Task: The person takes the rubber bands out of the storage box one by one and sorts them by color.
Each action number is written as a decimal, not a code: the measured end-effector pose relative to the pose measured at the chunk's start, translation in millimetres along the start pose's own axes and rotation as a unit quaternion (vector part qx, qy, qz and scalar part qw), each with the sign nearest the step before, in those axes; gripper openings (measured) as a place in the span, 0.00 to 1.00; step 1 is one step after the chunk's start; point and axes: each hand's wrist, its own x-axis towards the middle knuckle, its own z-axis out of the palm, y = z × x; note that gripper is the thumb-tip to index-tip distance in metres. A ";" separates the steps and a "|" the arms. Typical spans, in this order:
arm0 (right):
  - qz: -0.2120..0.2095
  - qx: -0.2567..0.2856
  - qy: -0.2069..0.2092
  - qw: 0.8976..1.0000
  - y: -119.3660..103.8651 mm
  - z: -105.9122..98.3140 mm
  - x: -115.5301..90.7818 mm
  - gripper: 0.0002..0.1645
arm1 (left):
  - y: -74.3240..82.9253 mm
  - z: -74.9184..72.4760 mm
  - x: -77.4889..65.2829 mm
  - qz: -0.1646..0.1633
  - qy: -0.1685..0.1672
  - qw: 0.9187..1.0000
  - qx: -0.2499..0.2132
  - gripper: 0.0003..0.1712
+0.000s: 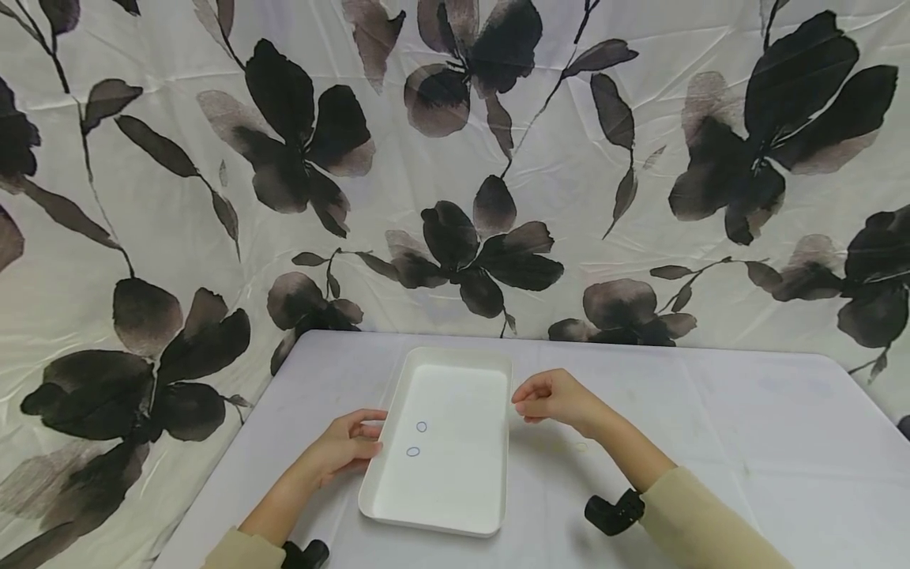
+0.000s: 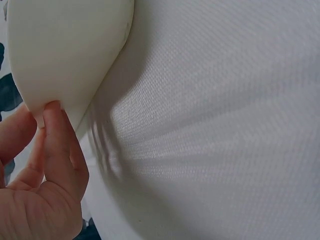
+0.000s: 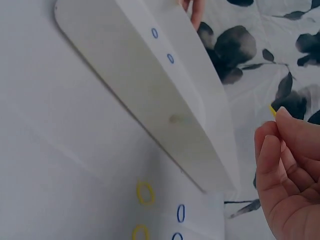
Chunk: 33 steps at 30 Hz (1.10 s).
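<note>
I see a thin yellow piece (image 3: 272,110), partly hidden, pinched in the right hand (image 1: 558,399) beside a shallow white tray (image 1: 458,486) holding two blue rings (image 1: 417,427), its left rim pinched by the left hand (image 1: 343,446).

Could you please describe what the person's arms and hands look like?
The left hand and right hand are bare, with no visible gloves or rings, beyond plain beige fabric sleeves. A chunky black device sits at each sleeve's end.
</note>
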 end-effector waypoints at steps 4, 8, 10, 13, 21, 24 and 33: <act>-0.004 -0.003 0.000 1.000 3.2 -8.7 -6.1 0.14 | 0.2 0.4 0.0 -0.002 -0.002 1.000 -0.002 0.31; -0.004 -0.007 0.002 1.000 7.4 -16.0 -12.1 0.14 | 0.1 0.8 0.7 -0.004 -0.005 1.000 0.000 0.32; -0.004 -0.007 0.005 1.000 9.2 -19.6 -14.8 0.14 | 0.9 0.9 0.6 -0.003 -0.005 1.000 0.002 0.31; -0.003 -0.008 0.009 1.000 12.6 -25.0 -19.0 0.14 | 2.0 1.0 -0.1 -0.002 -0.004 1.000 0.002 0.31; 0.017 -0.012 0.018 1.000 23.2 -37.6 -29.3 0.15 | 2.9 1.3 -1.3 -0.010 0.007 1.000 0.002 0.31; 0.022 -0.009 0.017 1.000 28.3 -40.0 -33.1 0.16 | 2.8 0.8 -1.8 -0.011 0.007 1.000 0.001 0.32; 0.041 -0.008 0.012 0.999 46.8 -46.7 -44.1 0.15 | 2.0 -0.3 -1.1 -0.005 -0.007 1.000 -0.004 0.32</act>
